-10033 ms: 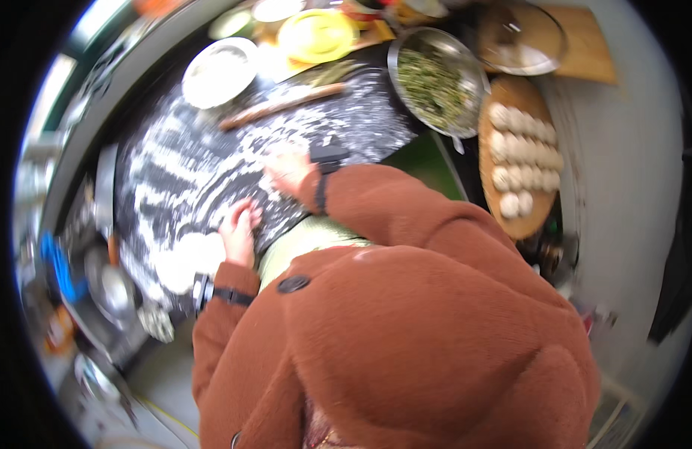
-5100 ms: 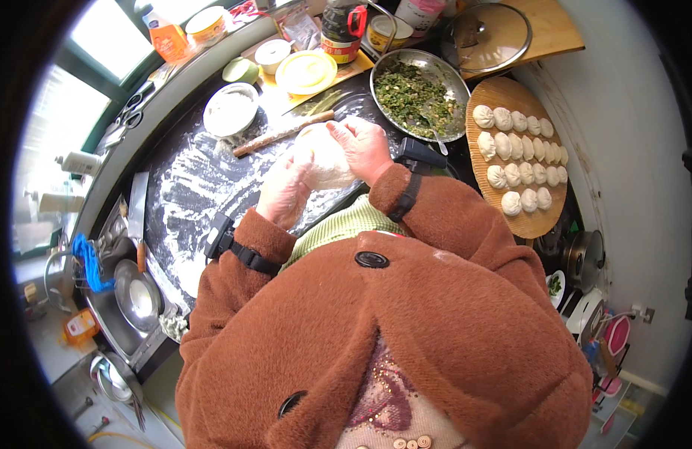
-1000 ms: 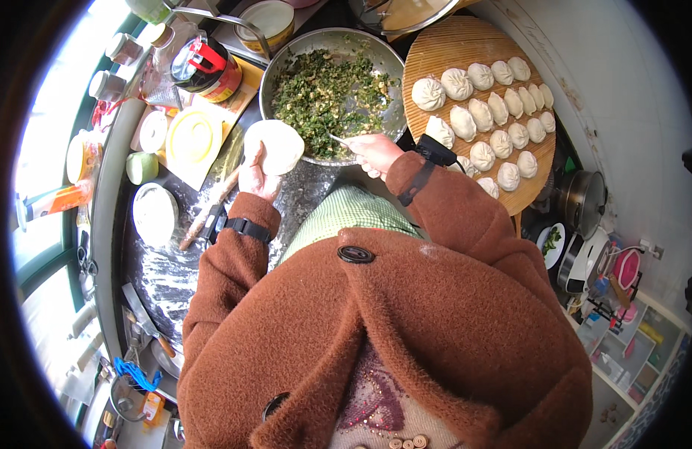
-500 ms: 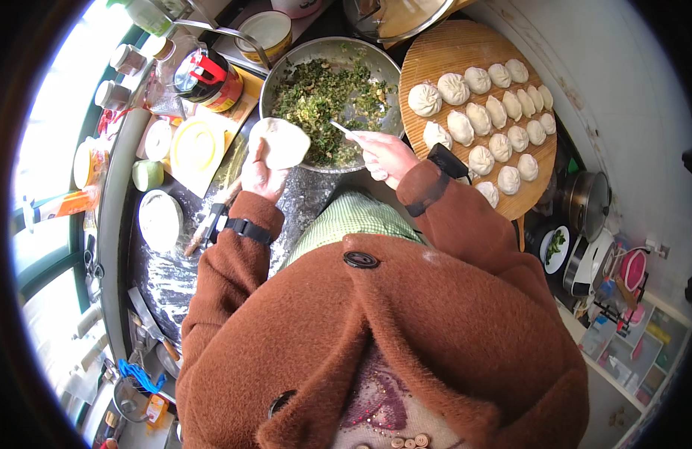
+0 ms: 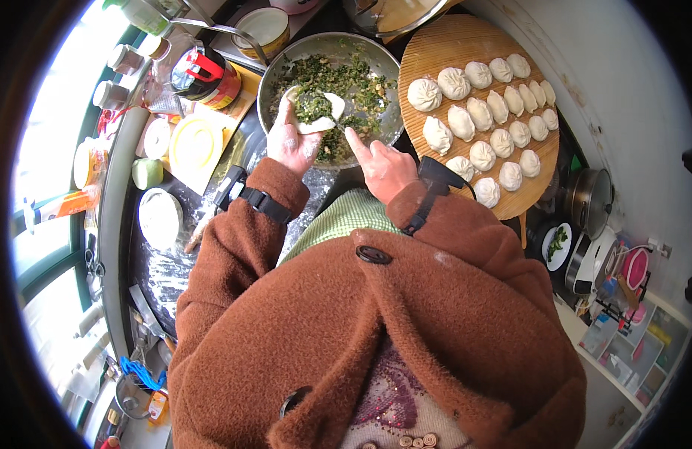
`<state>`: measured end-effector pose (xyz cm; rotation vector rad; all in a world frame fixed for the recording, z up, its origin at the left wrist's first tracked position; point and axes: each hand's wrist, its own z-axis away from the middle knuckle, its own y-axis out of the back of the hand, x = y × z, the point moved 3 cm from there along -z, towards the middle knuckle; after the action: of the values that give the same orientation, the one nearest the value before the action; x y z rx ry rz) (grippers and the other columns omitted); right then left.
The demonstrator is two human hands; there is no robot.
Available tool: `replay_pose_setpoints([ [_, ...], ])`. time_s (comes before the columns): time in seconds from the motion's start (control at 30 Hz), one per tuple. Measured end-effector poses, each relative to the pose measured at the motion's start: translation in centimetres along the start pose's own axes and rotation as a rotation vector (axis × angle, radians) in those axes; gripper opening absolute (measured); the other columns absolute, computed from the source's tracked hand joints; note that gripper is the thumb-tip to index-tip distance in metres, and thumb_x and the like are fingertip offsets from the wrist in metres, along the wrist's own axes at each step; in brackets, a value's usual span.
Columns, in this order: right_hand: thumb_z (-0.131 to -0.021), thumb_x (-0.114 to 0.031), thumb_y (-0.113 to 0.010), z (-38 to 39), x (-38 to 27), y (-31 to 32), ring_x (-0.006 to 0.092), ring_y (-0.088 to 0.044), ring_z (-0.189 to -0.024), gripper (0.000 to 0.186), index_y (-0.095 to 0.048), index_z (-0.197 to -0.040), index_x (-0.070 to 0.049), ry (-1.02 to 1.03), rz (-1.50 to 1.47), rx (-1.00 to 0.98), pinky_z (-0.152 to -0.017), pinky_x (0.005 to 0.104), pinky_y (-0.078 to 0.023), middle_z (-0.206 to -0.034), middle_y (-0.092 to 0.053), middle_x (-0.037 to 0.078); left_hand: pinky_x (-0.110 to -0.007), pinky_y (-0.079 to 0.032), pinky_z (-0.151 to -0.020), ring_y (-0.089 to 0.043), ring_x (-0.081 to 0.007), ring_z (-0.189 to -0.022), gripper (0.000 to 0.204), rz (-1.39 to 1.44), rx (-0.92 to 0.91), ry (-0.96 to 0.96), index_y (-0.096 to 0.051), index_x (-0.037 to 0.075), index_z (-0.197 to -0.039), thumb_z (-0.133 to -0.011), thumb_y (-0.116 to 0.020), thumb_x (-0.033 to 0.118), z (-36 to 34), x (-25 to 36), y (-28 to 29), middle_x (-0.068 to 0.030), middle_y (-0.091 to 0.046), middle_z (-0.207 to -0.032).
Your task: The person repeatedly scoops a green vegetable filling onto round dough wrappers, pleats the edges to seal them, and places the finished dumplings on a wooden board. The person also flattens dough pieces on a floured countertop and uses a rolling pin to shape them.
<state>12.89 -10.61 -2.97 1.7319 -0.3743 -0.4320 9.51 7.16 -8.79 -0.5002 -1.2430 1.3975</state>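
One dough wrapper point(image 5: 336, 103), laden with green filling point(image 5: 311, 107), cupped in curled fingers of left hand point(image 5: 294, 145); one slim utensil point(image 5: 339, 124), gripped by right hand point(image 5: 389, 169), index outstretched toward wrapper. Best: light inward presses, bare rim, steel bowl point(image 5: 390, 126) beneath left fingers.

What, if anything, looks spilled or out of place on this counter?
White powder, probably flour, is smeared across the dark counter near the white bowl. It looks like a spill, though the dough wrapper in the left hand may explain it. Nothing else stands out.
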Motion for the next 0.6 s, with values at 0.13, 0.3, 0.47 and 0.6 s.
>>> replay_pose_setpoints([
  [0.13,-0.078,-0.005,-0.057,0.3,-0.2,0.1,0.02,-0.057,-0.055,0.061,-0.047,-0.137,-0.016,0.015,-0.056,0.026,-0.048,0.0331,-0.048,-0.065,-0.047,0.003,-0.043,-0.055,-0.081,-0.06,-0.029,-0.105,0.032,-0.032,0.084,0.062,-0.051,0.01,-0.123,-0.098,-0.046,0.03,-0.3,-0.2,1.2,-0.0097,-0.058,-0.12],
  [0.3,-0.083,-0.008,-0.058,0.8,0.6,1.1,0.0201,-0.061,-0.058,0.05,-0.053,-0.131,-0.018,-0.069,-0.311,0.072,-0.051,0.0326,-0.05,-0.064,-0.053,0.005,-0.047,-0.055,-0.08,-0.062,-0.0298,-0.101,0.031,0.038,0.064,0.068,-0.052,0.011,-0.121,-0.098,-0.047,0.031,-0.2,0.2,1.7,-0.0098,-0.059,-0.118],
  [0.47,-0.092,-0.014,-0.054,0.9,2.5,-0.3,0.0222,-0.065,-0.066,0.028,-0.061,-0.12,-0.011,-0.377,-0.959,0.096,-0.059,0.0304,-0.05,-0.079,-0.066,0.017,-0.052,-0.047,-0.095,-0.057,-0.0309,-0.11,0.033,0.123,0.074,0.023,-0.051,0.009,-0.124,-0.097,-0.048,0.029,-0.3,1.7,3.0,-0.0114,-0.058,-0.121],
  [0.6,-0.093,-0.018,-0.05,0.3,4.8,-3.8,0.0344,-0.065,-0.083,0.029,-0.061,-0.115,-0.002,-0.571,-0.901,-0.044,-0.073,0.0383,-0.05,-0.089,-0.065,0.023,-0.052,-0.044,-0.1,-0.054,-0.0338,-0.115,0.036,0.162,0.068,0.008,-0.05,0.007,-0.123,-0.097,-0.048,0.031,0.2,3.3,4.4,-0.0147,-0.056,-0.124],
])
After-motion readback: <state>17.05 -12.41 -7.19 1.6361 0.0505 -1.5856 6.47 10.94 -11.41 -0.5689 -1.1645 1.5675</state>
